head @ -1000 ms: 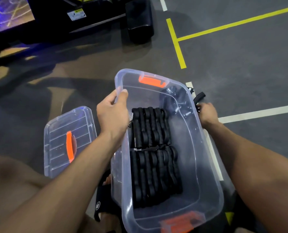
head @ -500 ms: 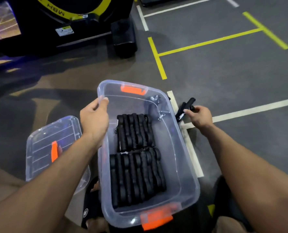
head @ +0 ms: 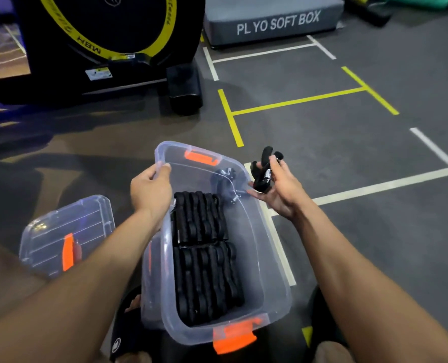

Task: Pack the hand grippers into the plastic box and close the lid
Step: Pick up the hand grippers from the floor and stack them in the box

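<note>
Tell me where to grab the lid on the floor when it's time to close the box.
Take the lid by its long edges, coming from above. It lies flat on the floor left of the box, with its orange handle running down the middle. The left hand is nearest but holds the box rim; the right hand holds a hand gripper.

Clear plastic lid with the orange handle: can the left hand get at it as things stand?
Probably yes, once it lets go. The left hand grips the rim of the clear plastic box; the clear plastic lid with the orange handle lies on the floor just left of that forearm, nothing on top of it.
</note>
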